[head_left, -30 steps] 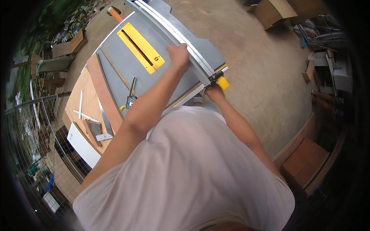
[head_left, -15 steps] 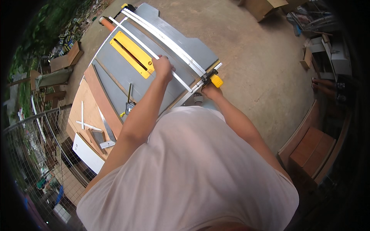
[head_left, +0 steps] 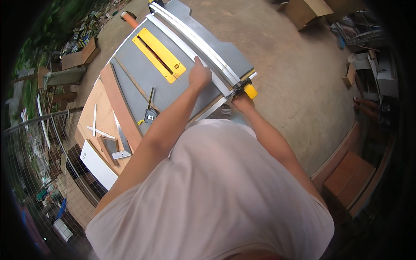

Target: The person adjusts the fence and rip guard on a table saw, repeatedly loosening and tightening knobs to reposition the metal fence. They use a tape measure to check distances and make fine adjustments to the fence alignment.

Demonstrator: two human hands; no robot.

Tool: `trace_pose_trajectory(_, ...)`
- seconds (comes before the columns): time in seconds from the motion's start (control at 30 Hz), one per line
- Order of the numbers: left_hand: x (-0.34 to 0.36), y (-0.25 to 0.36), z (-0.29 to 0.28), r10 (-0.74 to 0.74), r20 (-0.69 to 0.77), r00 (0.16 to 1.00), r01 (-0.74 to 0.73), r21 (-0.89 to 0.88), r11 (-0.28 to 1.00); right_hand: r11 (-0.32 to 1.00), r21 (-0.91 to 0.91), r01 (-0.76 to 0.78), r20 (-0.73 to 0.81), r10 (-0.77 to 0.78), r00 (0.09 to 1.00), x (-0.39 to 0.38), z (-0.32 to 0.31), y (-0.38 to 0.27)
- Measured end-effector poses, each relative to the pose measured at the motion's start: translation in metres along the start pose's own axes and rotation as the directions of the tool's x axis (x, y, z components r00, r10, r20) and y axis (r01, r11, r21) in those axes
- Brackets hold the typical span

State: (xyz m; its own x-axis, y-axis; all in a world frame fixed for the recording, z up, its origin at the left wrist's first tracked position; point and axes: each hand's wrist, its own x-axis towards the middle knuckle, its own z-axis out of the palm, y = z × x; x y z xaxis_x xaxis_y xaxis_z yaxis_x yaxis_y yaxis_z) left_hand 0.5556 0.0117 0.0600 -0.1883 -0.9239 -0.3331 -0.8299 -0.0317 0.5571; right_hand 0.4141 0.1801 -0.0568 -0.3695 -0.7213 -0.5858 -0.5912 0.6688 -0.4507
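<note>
A grey table saw [head_left: 190,97] with a yellow insert plate [head_left: 148,47] stands in front of me; a dark blade slot runs through the plate. The long silver rip fence [head_left: 203,48] crosses its right side. Along the fence's left side lies a long white strip [head_left: 175,38]. My left hand [head_left: 200,76] is closed on this strip, one finger stretched along it. At the fence's near end, beside a black clamp with a yellow lever [head_left: 250,91], my right hand [head_left: 243,104] is closed at the front rail; what its fingers grip is hidden.
A tape measure [head_left: 151,115] lies partly pulled out on the saw table. To its left are a brown board [head_left: 119,102], a square [head_left: 121,136], white offcuts [head_left: 95,119] and a white panel [head_left: 97,167]. Cardboard boxes [head_left: 305,13] stand far right. Another person's legs [head_left: 368,108] show at right.
The white strip has moved right, from a gap away to lying along the fence, my left hand moving with it. My right hand stays at the fence's near end. The view has shifted slightly.
</note>
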Motion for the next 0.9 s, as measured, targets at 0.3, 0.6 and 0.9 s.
trace_pose_trajectory(0.3,0.012,-0.024,-0.007,0.249,0.146,0.957,-0.264,0.089,0.961,0.997,0.05,0.063,-0.074,-0.059,0.995,0.017,0.017,0.013)
trace_pose_trajectory(0.6,-0.007,-0.015,-0.026,0.475,0.273,0.836,-0.537,0.583,0.609,0.993,0.053,0.103,-0.046,-0.101,0.994,0.01,0.006,0.003)
trace_pose_trajectory(0.9,-0.004,-0.01,-0.089,0.727,0.412,0.549,-0.811,0.474,0.344,0.994,-0.037,0.1,-0.081,-0.102,0.991,0.013,0.017,0.005)
